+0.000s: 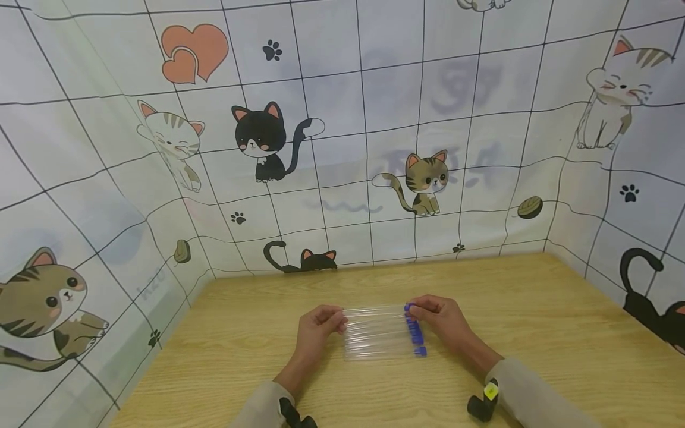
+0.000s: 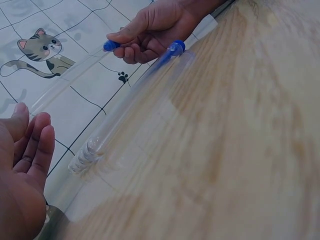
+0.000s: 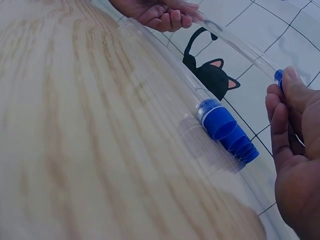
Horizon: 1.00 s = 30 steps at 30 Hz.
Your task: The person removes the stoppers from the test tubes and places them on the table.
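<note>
The left hand (image 1: 319,327) pinches the clear end of a tube (image 2: 71,78) between thumb and fingers; the right hand (image 1: 444,318) pinches the same tube's blue cap (image 2: 111,45), thumb against fingers, the other fingers curled in; the tube spans the gap between the two hands, raised off the table (image 1: 241,386), as both wrist views show.

Below it, on the nearer side in the head view, a row of clear tubes (image 1: 377,340) lies flat on the wood-grain table, side by side and roughly parallel, their blue caps (image 1: 415,333) all toward the right hand; the nearest cap sits a little apart from the rest; the clear ends point toward the left hand; the exact count is hard to tell through the see-through walls.

Both arms wear pale sleeves (image 1: 537,392); a black wrist device (image 1: 483,405) with a yellow sticker (image 1: 490,390) sits at the right wrist, and another dark one (image 1: 294,416) at the left; behind the table hangs a white cloth (image 1: 342,196) with black grid lines, printed with cats (image 1: 260,142), paw prints (image 1: 272,51) and orange hearts (image 1: 206,50).
</note>
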Motion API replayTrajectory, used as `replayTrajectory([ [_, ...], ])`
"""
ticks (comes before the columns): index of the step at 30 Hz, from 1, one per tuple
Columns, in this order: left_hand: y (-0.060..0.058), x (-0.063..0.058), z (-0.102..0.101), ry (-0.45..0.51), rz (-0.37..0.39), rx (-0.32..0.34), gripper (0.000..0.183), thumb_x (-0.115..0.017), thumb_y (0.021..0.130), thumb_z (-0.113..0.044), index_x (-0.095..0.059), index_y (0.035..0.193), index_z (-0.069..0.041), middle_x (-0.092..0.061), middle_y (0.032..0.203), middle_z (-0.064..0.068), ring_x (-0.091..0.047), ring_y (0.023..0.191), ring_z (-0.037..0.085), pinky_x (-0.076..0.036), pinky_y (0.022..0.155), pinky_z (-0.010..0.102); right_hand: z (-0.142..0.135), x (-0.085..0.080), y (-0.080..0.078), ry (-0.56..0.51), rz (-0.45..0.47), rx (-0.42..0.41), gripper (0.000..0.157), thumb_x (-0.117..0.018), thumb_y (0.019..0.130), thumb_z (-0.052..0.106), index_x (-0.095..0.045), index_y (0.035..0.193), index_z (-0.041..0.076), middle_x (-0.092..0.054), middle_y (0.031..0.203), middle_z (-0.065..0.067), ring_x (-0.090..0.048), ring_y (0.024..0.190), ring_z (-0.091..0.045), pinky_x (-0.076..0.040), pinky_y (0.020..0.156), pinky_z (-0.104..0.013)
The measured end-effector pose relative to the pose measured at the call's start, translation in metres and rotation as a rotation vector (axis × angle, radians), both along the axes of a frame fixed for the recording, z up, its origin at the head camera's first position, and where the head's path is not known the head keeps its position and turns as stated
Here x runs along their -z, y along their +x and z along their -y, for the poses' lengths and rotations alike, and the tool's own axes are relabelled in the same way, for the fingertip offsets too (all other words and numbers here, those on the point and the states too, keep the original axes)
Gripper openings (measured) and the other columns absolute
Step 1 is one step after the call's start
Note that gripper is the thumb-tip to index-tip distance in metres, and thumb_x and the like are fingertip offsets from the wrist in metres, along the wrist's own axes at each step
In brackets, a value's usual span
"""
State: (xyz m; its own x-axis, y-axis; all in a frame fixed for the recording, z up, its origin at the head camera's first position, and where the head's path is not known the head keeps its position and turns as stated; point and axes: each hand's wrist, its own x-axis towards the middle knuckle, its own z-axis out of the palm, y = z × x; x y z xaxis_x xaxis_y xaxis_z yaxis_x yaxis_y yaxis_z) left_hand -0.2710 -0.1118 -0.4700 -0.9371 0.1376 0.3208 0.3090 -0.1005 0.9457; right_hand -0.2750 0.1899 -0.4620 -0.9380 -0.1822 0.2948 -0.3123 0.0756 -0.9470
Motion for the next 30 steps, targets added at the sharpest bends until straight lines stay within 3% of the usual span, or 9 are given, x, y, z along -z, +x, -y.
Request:
replayTrajectory([
  [7,0.0006,-0.0016,0.0001,-0.009,0.024,0.033,0.032,-0.065,0.091,-0.012,-0.060,0.111,0.013,-0.068,0.095,0.020,-0.066,0.077,0.019,-0.054,0.072,0.032,-0.0011,-0.0003,0.0001,0.030,0.028,0.056,0.031,-0.067,0.091,0.026,-0.068,0.107,-0.001,-0.070,0.098,-0.013,-0.066,0.091,-0.023,-0.051,0.081,-0.031],
  [30,0.0030,-0.0029,-0.0013,-0.037,0.031,0.019,0.030,-0.068,0.089,-0.013,-0.062,0.108,0.010,-0.068,0.094,0.020,-0.066,0.075,0.018,-0.054,0.072,0.032,0.0005,-0.0016,0.0013,0.045,0.015,0.108,0.032,-0.070,0.088,0.029,-0.069,0.106,0.003,-0.070,0.097,-0.011,-0.066,0.090,-0.023,-0.051,0.080,-0.026],
])
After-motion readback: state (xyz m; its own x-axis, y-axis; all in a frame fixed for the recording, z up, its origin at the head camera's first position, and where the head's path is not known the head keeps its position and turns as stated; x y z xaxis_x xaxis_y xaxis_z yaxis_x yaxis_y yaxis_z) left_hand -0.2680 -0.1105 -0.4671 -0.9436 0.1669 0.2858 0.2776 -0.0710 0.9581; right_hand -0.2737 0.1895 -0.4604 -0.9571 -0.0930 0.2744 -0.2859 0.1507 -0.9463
